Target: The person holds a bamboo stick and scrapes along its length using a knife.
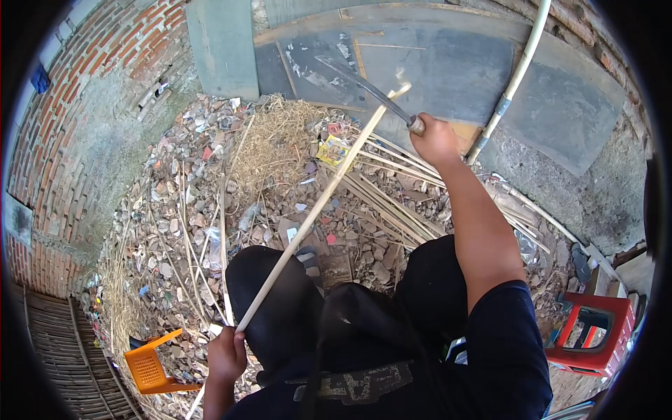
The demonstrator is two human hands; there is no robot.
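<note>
Above the rubble (168, 210), my left grip (227, 355) clasps a pale strip (301, 234) by its near end, my right grip (435, 142) clenches a knife (350, 74) crossing its far end, and a yellow packet (332, 151) bears print too small to read.

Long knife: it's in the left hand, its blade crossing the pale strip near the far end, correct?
Wrong hand: the head view shows the long knife in the right hand, not the left hand. It does cross the pale strip near the far end.

Head-worn view, facing forward, tilted down
</note>
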